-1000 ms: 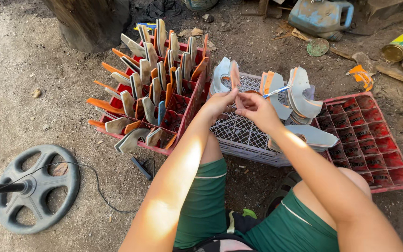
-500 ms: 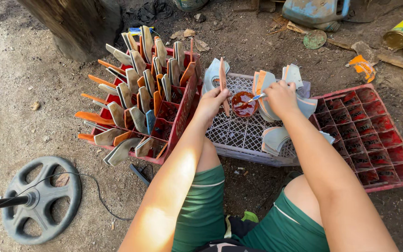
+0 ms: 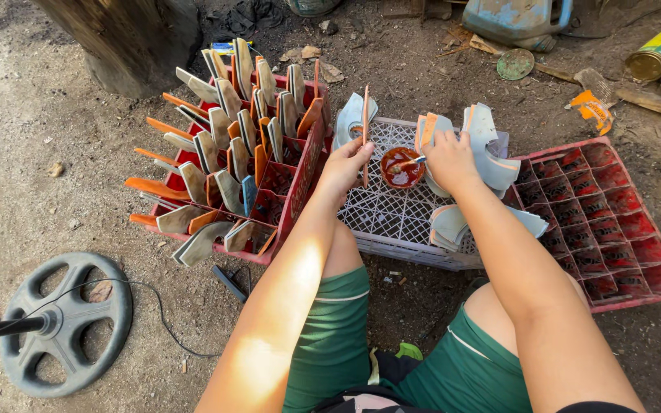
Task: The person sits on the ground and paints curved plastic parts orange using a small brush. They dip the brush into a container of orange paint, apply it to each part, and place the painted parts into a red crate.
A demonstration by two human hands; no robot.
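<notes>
Orange-edged flat piece (image 3: 365, 134) stands upright, pinched in the left hand (image 3: 346, 164) over the white crate (image 3: 392, 214). Beside it, the right hand (image 3: 449, 157) grips a small brush (image 3: 415, 162) dipped into the bowl of red paste (image 3: 401, 168).

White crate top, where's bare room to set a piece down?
Bare mesh on the white crate lies below the red bowl, between the left hand and the grey pieces. The right red crate is empty; the left one is crowded.
</notes>
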